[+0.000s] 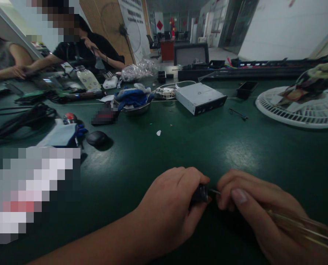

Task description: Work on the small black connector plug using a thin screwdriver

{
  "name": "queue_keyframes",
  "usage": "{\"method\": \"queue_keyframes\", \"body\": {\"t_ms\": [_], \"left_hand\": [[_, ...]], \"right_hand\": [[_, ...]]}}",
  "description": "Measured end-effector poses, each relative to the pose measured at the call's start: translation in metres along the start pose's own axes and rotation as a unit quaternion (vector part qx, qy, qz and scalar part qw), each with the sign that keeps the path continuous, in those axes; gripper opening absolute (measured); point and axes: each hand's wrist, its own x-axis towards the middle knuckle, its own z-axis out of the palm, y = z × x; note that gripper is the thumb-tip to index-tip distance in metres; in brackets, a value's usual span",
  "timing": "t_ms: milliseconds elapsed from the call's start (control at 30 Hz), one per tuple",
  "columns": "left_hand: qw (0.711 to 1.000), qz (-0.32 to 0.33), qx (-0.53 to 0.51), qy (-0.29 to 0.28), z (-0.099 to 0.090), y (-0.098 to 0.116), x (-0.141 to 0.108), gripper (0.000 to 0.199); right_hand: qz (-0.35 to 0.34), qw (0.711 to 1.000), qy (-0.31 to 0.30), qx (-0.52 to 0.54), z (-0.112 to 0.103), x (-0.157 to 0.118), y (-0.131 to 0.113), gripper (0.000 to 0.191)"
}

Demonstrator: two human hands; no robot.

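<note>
My left hand [172,202] is closed around a small black object [200,194], of which only one end shows between thumb and fingers; its kind is hidden. Just to the right, my right hand [260,213] grips a screwdriver with a clear amber handle [302,226]. The thin metal shaft [215,191] comes out past the fingertips and points at the exposed end of the black object. Whether its tip touches that object I cannot make out. Both hands are low over the green table [175,154].
A silver disc drive [198,96] lies beyond my hands, with a white fan grille [299,110] at right. On the left are a black mouse [97,139], a bowl with blue gloves [133,99] and dark cables [23,119]. A person [97,51] sits across the table.
</note>
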Motion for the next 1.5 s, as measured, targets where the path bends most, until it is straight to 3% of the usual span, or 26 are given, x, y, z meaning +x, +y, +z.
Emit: {"method": "queue_keyframes", "body": {"t_ms": [133, 333, 600, 800, 1067, 1167, 1233, 1367, 1433, 1500], "left_hand": [[1.000, 0.009, 0.005, -0.004, 0.001, 0.000, -0.001, 0.030], [1.000, 0.001, -0.003, -0.004, 0.001, 0.000, -0.002, 0.030], [1.000, 0.009, -0.002, -0.002, 0.001, -0.001, 0.000, 0.027], [1.000, 0.013, 0.002, -0.002, 0.002, -0.001, -0.001, 0.031], [0.998, -0.026, 0.014, 0.048, 0.002, 0.000, -0.001, 0.028], [0.995, -0.065, 0.014, 0.077, 0.002, 0.002, 0.001, 0.025], [0.994, -0.076, 0.008, 0.078, 0.002, 0.003, 0.002, 0.025], [0.995, -0.077, -0.004, 0.067, 0.002, 0.003, 0.004, 0.024], [0.995, -0.081, -0.001, 0.064, 0.001, 0.004, 0.004, 0.024], [0.995, -0.084, 0.009, 0.058, 0.001, 0.004, 0.005, 0.022]], "right_hand": [[0.010, 1.000, -0.016, -0.005, 0.000, -0.002, 0.000, 0.030], [-0.038, 0.999, -0.027, 0.017, -0.002, -0.001, -0.001, 0.023], [0.015, 0.999, -0.029, -0.016, 0.001, -0.002, 0.004, 0.028], [-0.007, 0.999, -0.032, -0.020, 0.000, -0.003, 0.001, 0.026], [0.012, 0.998, 0.053, -0.011, -0.003, -0.010, -0.002, 0.033], [0.052, 0.995, 0.076, -0.049, -0.005, -0.013, 0.001, 0.030], [0.044, 0.992, 0.083, -0.080, -0.004, -0.012, 0.005, 0.022], [0.039, 0.993, -0.031, -0.111, 0.002, -0.007, 0.013, 0.005], [0.056, 0.991, -0.077, -0.096, 0.005, -0.005, 0.015, 0.009], [0.065, 0.990, -0.077, -0.097, 0.006, -0.005, 0.015, 0.019]]}}
